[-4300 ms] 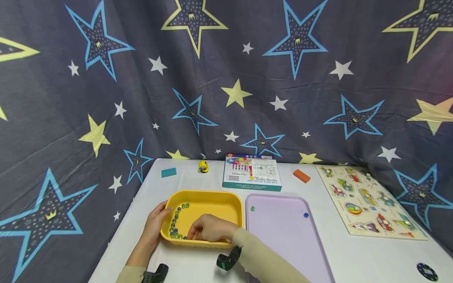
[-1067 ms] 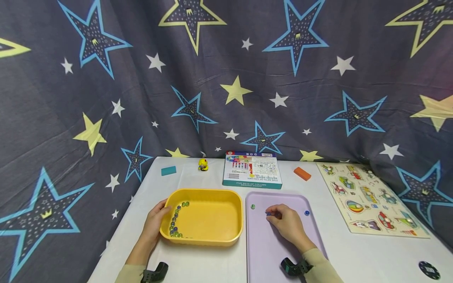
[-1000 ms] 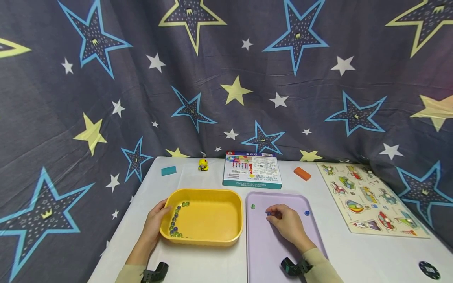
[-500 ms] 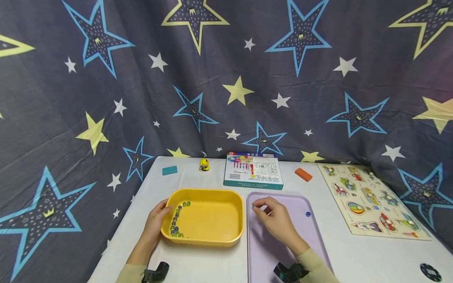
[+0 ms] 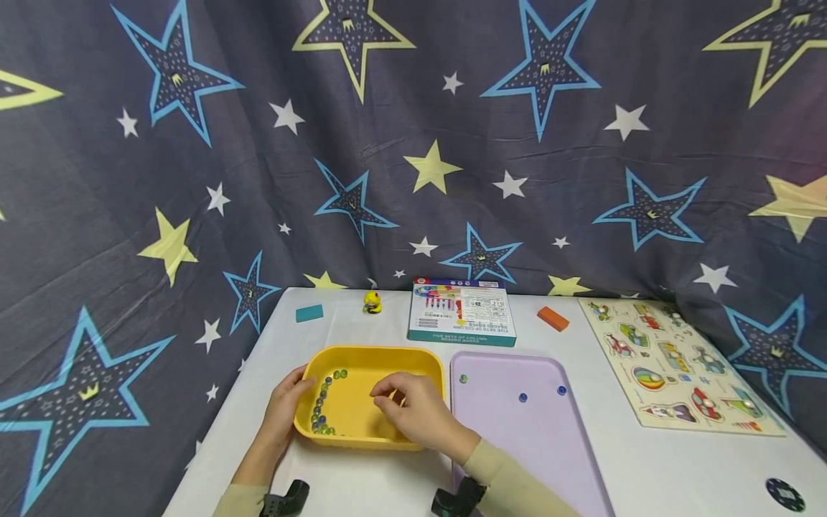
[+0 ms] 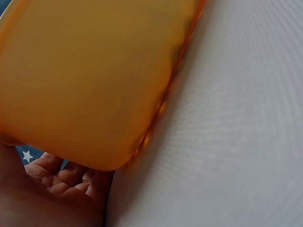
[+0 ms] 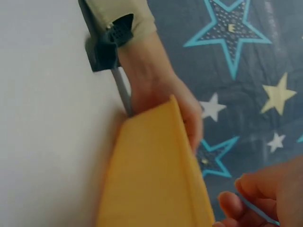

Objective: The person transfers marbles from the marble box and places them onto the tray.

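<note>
My left hand (image 5: 284,402) holds the yellow bin (image 5: 381,439) at its left side, thumb over the rim. In the left wrist view, curled fingers (image 6: 71,177) show beside the orange-looking bin wall (image 6: 94,85). Over the bin's right half hovers my right hand (image 5: 416,413), its thumb and forefinger bent slightly apart with nothing seen between them. Several green and blue marbles (image 5: 319,402) line the bin's left side. On the lilac tray (image 5: 510,459) lie a green marble (image 5: 463,378) and two blue ones, one mid-tray (image 5: 522,397), the other near the right edge.
Behind the bin and tray are a teal block (image 5: 309,313), a yellow duck figure (image 5: 372,302), a boxed set (image 5: 461,316) and an orange block (image 5: 553,319). A picture puzzle board (image 5: 678,373) lies at right, with a black round disc (image 5: 785,494) nearer the front.
My right hand has released a blue marble on the tray, then swept left across the green one to above the bin. The left hand keeps its grip on the bin.
</note>
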Available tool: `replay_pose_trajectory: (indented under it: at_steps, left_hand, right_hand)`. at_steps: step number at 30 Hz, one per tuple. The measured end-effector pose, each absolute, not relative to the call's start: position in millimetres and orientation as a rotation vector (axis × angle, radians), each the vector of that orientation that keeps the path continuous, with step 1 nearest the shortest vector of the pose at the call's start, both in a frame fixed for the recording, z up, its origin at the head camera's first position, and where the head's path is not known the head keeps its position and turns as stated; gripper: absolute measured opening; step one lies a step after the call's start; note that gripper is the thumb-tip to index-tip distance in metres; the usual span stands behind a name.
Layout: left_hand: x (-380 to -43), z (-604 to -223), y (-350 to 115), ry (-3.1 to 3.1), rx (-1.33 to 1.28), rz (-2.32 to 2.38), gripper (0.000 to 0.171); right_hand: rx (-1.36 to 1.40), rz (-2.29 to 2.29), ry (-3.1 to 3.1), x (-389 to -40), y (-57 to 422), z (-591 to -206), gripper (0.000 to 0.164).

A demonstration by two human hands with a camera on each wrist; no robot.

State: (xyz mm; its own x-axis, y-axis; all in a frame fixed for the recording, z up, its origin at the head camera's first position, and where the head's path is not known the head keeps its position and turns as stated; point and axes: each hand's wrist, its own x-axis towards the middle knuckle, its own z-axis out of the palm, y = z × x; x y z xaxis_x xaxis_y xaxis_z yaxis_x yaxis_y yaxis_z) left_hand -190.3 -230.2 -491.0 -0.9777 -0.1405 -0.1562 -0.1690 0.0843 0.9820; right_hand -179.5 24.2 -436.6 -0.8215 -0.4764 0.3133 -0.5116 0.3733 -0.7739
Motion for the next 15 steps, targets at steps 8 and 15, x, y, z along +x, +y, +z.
replay_pose_trajectory:
  at_steps: [8, 15]
  left_hand:
    - [-190, -489, -230, 2.283, -0.322, 2.088, 0.041]
    - [-190, -490, -231, 2.279, -0.311, 2.098, 0.041]
  right_hand:
    - [0.949, 1.577, -2.811, -187, -5, -450, 0.013]
    - [1.024, 1.502, -2.928, -194, -21, -453, 0.013]
